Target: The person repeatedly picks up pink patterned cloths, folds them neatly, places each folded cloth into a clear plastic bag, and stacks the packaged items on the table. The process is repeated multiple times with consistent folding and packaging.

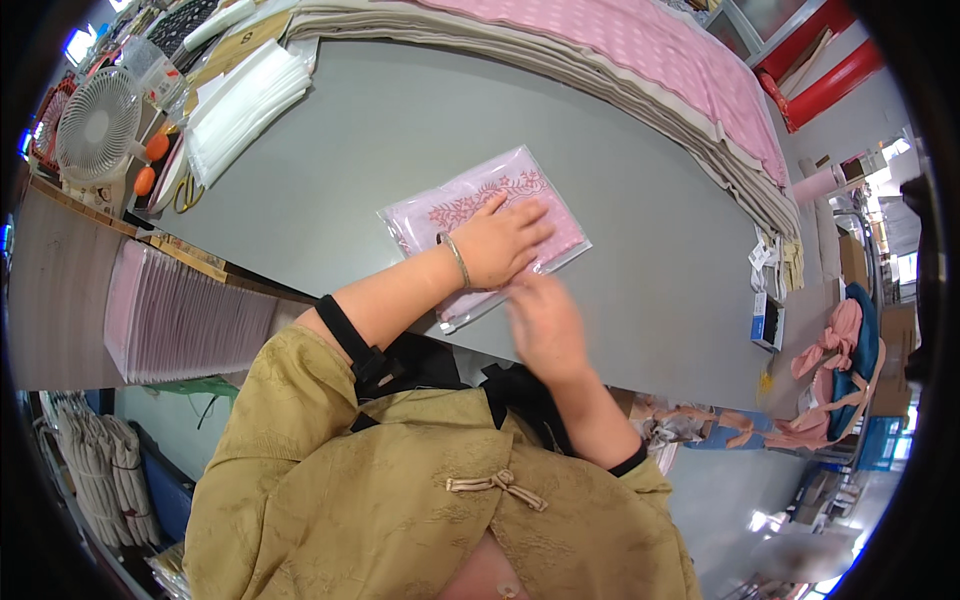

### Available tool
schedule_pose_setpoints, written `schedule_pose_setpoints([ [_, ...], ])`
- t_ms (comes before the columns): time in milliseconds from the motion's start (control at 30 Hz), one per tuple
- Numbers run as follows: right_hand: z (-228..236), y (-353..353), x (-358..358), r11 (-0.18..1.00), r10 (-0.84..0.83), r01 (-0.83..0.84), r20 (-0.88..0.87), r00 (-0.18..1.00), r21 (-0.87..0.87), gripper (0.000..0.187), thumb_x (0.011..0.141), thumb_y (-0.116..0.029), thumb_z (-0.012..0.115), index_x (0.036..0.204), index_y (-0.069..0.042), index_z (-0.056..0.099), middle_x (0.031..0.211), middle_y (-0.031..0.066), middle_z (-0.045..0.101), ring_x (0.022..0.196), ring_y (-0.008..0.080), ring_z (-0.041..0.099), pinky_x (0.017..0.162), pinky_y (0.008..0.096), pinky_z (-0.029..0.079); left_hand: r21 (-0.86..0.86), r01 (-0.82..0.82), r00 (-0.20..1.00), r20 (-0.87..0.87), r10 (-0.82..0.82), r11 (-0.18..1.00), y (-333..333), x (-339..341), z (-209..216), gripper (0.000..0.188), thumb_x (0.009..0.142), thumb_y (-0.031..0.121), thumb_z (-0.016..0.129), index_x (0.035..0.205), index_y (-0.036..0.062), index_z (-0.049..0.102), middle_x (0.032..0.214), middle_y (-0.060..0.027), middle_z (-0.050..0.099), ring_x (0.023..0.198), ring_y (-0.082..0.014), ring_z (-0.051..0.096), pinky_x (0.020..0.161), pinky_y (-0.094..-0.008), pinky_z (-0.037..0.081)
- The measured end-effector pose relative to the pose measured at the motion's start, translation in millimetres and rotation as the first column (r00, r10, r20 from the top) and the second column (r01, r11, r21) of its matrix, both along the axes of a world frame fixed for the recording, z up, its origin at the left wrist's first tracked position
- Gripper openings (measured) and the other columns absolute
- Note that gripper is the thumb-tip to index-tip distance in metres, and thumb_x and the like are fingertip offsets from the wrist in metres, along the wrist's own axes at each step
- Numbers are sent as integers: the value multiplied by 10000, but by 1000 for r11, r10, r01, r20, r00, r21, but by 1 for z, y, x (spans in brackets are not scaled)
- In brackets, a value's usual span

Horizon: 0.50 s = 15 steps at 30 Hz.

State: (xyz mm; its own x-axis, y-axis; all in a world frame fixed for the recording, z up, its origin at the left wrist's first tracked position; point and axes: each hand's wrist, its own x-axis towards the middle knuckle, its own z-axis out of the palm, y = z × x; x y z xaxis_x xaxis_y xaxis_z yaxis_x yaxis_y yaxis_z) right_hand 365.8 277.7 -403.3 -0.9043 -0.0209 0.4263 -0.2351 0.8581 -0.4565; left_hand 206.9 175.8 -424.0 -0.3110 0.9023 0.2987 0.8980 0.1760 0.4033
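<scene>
A clear plastic bag holding a folded pink cloth with a red floral pattern lies tilted on the grey table. My left hand rests flat on top of it, fingers stretched out, with a bangle at the wrist. It covers the middle of the bag. Beside the bag's near right edge is my right hand, blurred by motion. Its fingertips are close to that edge and to my left hand. Whether they pinch the plastic cannot be made out.
Layered pink and beige fabric spans the table's far side. White sheets, scissors and a white fan sit at the left. Below the left edge is a stack of pink packets. A small blue-and-white box stands at the right.
</scene>
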Motion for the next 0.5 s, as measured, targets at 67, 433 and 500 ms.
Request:
schedule_pose_setpoints([
  [67, 2, -27, -2, 993, 119, -117, 43, 992, -32, 180, 752, -27, 659, 929, -22, 628, 938, 127, 586, 906, 327, 570, 796, 417, 478, 221, -58, 937, 348, -23, 973, -3, -6, -3, 428, 929, 237, 489, 1341, 122, 486, 1455, -126, 399, 1365, -289, 347, 1117, -532, 237],
  [433, -17, -61, -2, 993, 120, -120, 19, 993, -5, 126, 737, -41, 629, 859, -54, 597, 848, 92, 525, 848, 294, 521, 772, 413, 408, -276, -198, 970, -195, 147, 941, -12, 7, 11, 621, 926, 468, 424, 1439, 123, 374, 1530, -117, 285, 1435, -277, 209, 1166, -499, 113],
  [500, -2, -47, -3, 985, 59, -69, 70, 996, 156, 146, 719, -14, 653, 845, -57, 593, 896, 94, 549, 876, 302, 524, 791, 413, 393, -284, -217, 963, -219, 157, 934, -12, 8, 12, 619, 931, 465, 415, 1440, 116, 369, 1531, -124, 281, 1436, -281, 205, 1167, -498, 110],
])
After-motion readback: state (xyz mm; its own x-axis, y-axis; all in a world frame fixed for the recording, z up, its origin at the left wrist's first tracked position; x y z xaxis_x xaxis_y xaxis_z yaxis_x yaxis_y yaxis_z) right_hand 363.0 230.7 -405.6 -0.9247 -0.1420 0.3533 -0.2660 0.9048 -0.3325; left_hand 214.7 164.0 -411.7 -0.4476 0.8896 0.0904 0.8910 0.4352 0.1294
